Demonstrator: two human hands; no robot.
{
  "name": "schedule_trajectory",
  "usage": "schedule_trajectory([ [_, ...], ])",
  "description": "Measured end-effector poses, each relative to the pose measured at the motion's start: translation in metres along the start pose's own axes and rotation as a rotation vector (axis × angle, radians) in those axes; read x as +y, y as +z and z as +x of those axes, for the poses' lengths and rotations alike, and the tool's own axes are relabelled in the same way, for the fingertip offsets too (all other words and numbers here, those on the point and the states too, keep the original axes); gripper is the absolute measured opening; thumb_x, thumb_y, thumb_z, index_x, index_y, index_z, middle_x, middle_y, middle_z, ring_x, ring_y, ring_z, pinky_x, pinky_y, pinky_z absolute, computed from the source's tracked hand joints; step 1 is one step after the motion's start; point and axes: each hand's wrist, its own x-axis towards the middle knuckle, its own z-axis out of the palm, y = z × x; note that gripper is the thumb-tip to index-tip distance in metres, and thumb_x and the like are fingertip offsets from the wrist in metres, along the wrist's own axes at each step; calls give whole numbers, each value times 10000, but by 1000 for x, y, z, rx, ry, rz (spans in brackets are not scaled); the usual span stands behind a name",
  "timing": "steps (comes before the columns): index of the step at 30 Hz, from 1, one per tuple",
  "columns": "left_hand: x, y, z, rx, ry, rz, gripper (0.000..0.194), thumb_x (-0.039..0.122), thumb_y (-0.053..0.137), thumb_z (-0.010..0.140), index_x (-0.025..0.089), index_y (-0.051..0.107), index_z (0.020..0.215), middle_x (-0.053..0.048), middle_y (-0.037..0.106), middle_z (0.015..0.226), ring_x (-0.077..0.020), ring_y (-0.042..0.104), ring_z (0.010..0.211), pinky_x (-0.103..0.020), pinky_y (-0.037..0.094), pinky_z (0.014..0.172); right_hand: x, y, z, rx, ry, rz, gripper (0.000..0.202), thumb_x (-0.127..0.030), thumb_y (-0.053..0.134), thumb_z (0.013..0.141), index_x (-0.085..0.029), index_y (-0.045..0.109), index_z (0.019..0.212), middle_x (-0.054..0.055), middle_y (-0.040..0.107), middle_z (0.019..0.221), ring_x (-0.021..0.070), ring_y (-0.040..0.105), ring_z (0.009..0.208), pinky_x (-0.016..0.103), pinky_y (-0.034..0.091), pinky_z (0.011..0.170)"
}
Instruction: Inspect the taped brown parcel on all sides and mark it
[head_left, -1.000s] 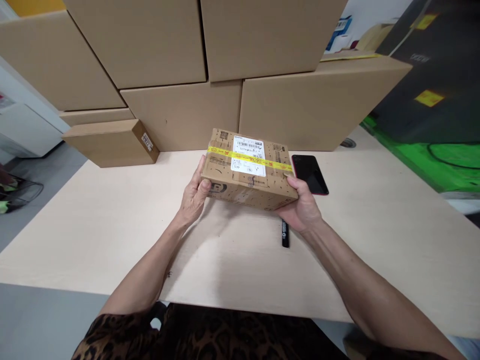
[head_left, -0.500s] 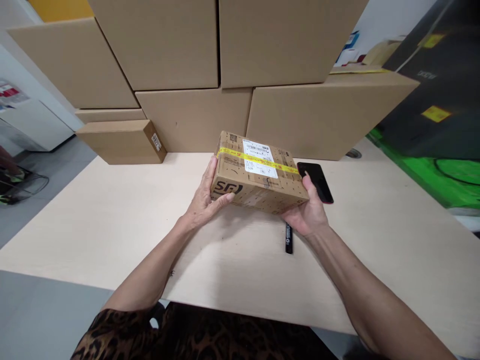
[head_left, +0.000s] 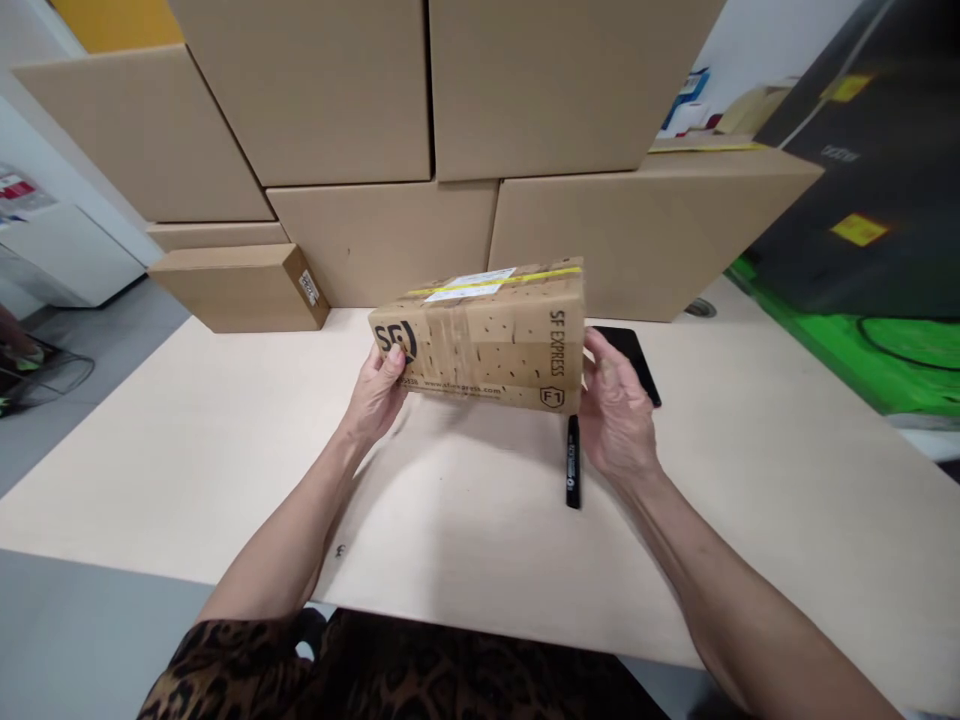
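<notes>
A brown cardboard box [head_left: 487, 345] is held tilted above the table, its printed "SF EXPRESS" side facing me. Yellow tape and a white label cross its foreshortened top. My left hand [head_left: 376, 395] grips the lower left corner, thumb on the front and fingers hidden behind. At the opposite end, my right hand [head_left: 619, 405] is against the box's side, its fingers partly hidden. Close by that hand, a black marker [head_left: 573, 465] lies on the table below the box, and a dark phone [head_left: 637, 360] lies partly covered behind the fingers.
Large cardboard boxes [head_left: 382, 240] are stacked along the back of the pale table [head_left: 225, 450]. A smaller closed carton [head_left: 232, 290] stands at the back left. Beyond the right edge are a dark case [head_left: 892, 190] and green material [head_left: 855, 340].
The box has turned so its long printed side faces me and its top shows less. My left hand has shifted left and down with it; my right hand has moved to its end.
</notes>
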Motion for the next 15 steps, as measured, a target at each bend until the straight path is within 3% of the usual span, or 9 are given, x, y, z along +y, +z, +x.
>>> schedule_trajectory([
  [5,-10,-6,1,-25,-211,-123,590,650,861,845,270,707,1270,-113,752,1426,-386,616,1467,-574,619,1118,-9,1,-6,24,-155,-69,506,-593,840,842,-476,725,1320,-47,517,1689,350,496,1545,547,572,1116],
  [8,-14,-9,0,-32,-331,-161,590,684,787,904,279,681,1321,-133,716,1477,-405,620,1461,-619,638,1078,-14,-2,-5,74,-196,-72,639,-612,845,817,-545,635,1417,-65,502,1693,347,438,1595,548,543,1151],
  [11,-15,-10,-1,-52,-411,-154,591,696,746,932,274,683,1341,-147,708,1482,-397,634,1443,-598,656,1047,-16,-4,-1,59,-127,-31,755,-650,869,758,-548,589,1452,-57,496,1704,343,421,1614,550,525,1169],
  [15,-15,-10,-2,-95,-470,-104,588,695,725,949,245,709,1328,-158,736,1431,-355,733,1284,-514,696,946,-13,5,-1,-19,9,23,628,-727,837,763,-440,697,1303,13,700,1496,340,521,1539,548,533,1164],
])
